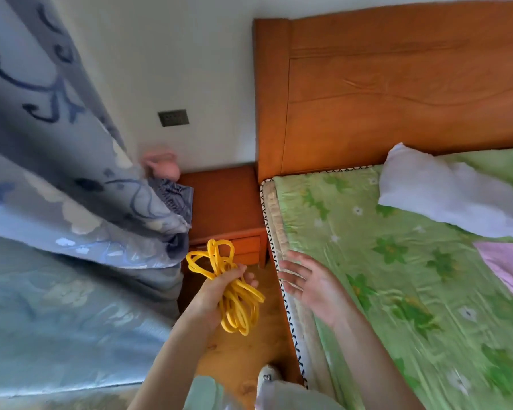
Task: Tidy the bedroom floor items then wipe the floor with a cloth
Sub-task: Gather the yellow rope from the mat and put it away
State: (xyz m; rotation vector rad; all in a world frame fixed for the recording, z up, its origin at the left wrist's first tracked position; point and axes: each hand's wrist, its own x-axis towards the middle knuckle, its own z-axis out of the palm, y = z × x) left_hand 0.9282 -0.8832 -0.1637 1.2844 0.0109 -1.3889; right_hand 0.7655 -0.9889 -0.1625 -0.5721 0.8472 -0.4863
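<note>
My left hand grips a bundle of yellow rope in loose loops, held over the wooden floor in the gap between the curtain and the bed. Some loops stick up above my fist and others hang below it. My right hand hovers just right of the rope, above the bed's edge, fingers spread and holding nothing. No cloth for wiping is identifiable in view.
An orange wooden nightstand stands ahead against the wall. A blue patterned curtain fills the left. The bed with a green floral sheet, a white pillow and a wooden headboard fills the right. A pink object sits behind the curtain.
</note>
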